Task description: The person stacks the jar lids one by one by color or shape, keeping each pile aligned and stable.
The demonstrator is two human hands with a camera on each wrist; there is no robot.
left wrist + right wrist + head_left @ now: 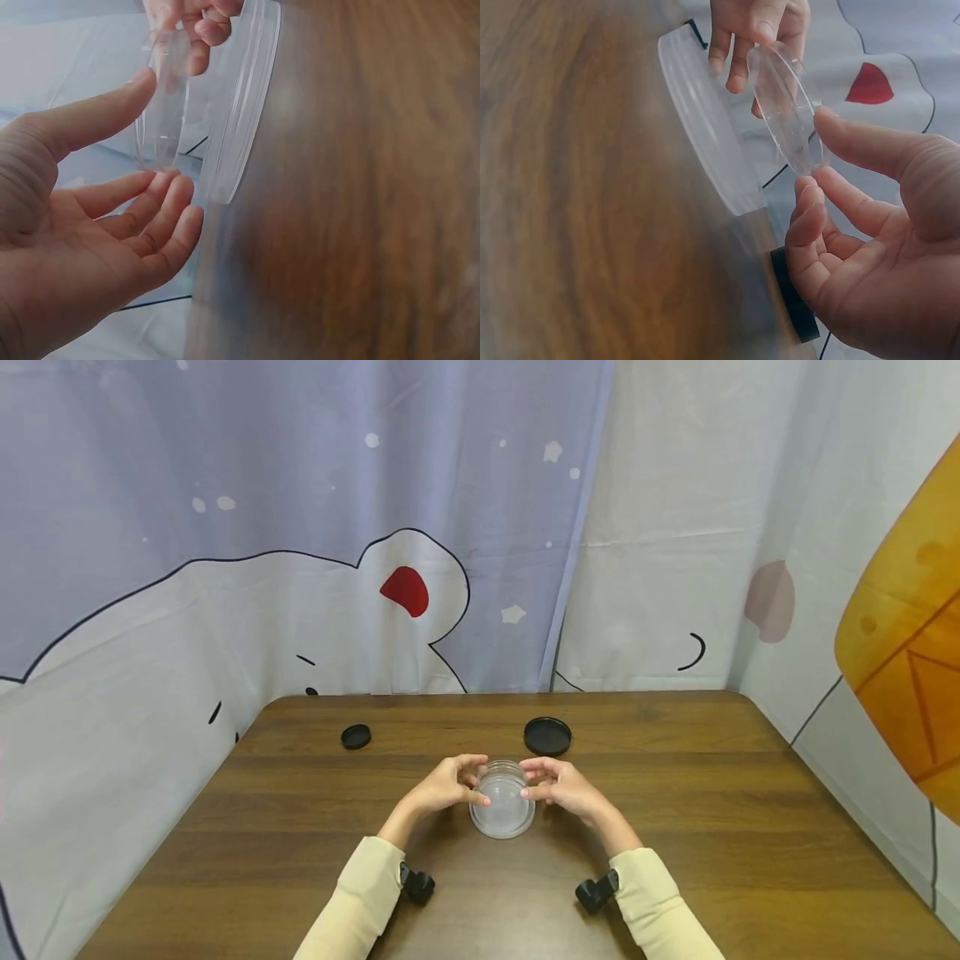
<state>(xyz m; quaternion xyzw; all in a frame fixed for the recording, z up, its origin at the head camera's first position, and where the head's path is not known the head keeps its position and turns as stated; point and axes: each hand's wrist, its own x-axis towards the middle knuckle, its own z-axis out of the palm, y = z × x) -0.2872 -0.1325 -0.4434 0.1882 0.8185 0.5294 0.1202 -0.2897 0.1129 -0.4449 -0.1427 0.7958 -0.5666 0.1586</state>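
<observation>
Between my two hands is a shallow, clear round dish [784, 112], raised over the table. My left hand [445, 787] pinches one side of its rim between thumb and fingers. On the opposite side, my right hand [567, 790] grips the rim the same way, thumb nearer me and fingers beyond. Below it, a wider clear round dish [244, 112] rests on the table, and a gap shows between the two in both wrist views. From the head view the smaller dish overlaps the wider one.
A large black round lid [547, 737] lies on the wooden table [675, 827] beyond my right hand. Farther left is a smaller black round lid [356, 737]. A printed curtain [300, 610] hangs behind the table's far edge.
</observation>
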